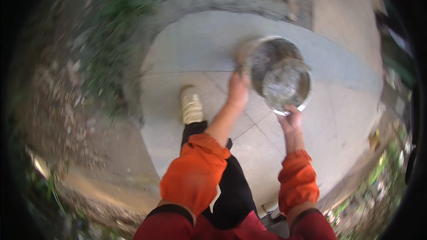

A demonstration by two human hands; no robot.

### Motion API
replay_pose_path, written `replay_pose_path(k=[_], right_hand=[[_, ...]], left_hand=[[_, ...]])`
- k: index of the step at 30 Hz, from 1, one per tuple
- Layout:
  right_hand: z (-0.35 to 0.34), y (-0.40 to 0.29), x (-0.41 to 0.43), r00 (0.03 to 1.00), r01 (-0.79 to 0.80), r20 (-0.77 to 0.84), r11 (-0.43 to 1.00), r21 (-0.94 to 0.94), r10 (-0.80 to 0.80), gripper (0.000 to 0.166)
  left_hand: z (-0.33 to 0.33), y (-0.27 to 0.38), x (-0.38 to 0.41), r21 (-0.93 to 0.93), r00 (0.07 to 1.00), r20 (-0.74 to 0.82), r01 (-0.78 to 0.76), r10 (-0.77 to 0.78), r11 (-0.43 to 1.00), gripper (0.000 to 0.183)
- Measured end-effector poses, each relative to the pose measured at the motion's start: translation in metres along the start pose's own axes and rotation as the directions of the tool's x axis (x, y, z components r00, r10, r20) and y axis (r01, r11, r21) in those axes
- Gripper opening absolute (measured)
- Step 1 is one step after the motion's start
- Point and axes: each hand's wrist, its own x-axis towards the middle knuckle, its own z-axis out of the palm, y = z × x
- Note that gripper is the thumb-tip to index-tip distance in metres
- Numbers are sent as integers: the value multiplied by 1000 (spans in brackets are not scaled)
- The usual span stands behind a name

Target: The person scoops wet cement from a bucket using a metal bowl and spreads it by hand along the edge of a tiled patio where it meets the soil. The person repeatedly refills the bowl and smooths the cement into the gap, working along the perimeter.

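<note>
A round metal basin [302,51] is held out in front of me above the tiled paving. My left hand [239,86] grips its left side, where motion blur hides the fingertips. My right hand [292,118] holds the near rim, thumb over the edge. Inside the basin, towards its near right part, rests a smaller round bowl or similar vessel [282,81], greyish and shiny; its material and what it contains are too blurred to tell. Orange sleeve covers are on both forearms.
Pale floor tiles [233,113] lie underfoot, with my light-coloured shoe [192,106] on them at left. Grass [113,40] and littered soil [66,100] border the left side. A pale slab [343,13] extends at the upper right; plants and debris line the lower right edge.
</note>
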Motion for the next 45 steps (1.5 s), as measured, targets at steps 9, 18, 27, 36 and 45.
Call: replay_pose_path(k=[9, 18, 27, 36, 45], right_hand=[[55, -32, -73, 990, -24, 118, 931, -363, 72, 54], [75, 142, -117, 949, -86, 122, 612, -786, 290, 36], [89, 361, -94, 967, -122, -77, 175, -977, 243, 43], [154, 519, -91, 974, -140, -166, -161, -977, 155, 31], [158, 560, -97, 990, -137, -139, -138, -981, 10, 50]], left_hand=[[-26, 27, -74, -269, 925, -273, 190, -264, 944, 28], [-209, -53, -150, -547, 615, -401, 434, -679, 716, 49], [-393, -113, -189, -578, 759, -179, 434, -626, 691, 59], [-503, -163, -171, -356, 826, -277, 387, -491, 851, 40], [-513, -177, -160, -262, 869, -317, 304, -379, 916, 46]])
